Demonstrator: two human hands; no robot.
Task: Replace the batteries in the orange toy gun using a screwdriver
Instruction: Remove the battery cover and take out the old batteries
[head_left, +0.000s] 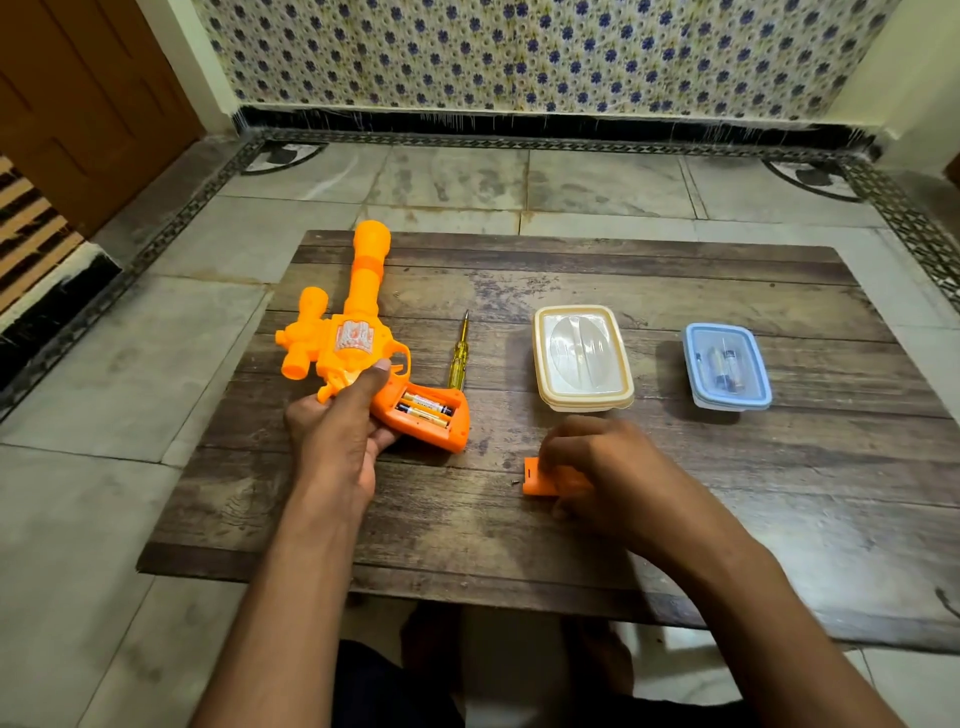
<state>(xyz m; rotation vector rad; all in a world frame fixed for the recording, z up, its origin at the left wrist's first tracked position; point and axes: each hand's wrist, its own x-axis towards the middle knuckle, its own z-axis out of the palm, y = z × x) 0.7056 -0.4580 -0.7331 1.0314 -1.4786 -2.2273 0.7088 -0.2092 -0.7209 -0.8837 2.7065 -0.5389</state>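
Now, set the cover (540, 482) flat beside the tiny screw (515, 482), right hand (597, 467) pinching it low on the tabletop (571, 545). Left hand (337, 431) grips the gun (358, 343), batteries (425, 409) exposed just beyond its fingers; screwdriver (459, 358) farther out.

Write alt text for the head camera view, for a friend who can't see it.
A person's left hand holds an orange toy gun on a wooden table, its battery compartment open with batteries inside, while the right hand holds the orange cover. A yellow screwdriver and two lidded containers lie beyond.
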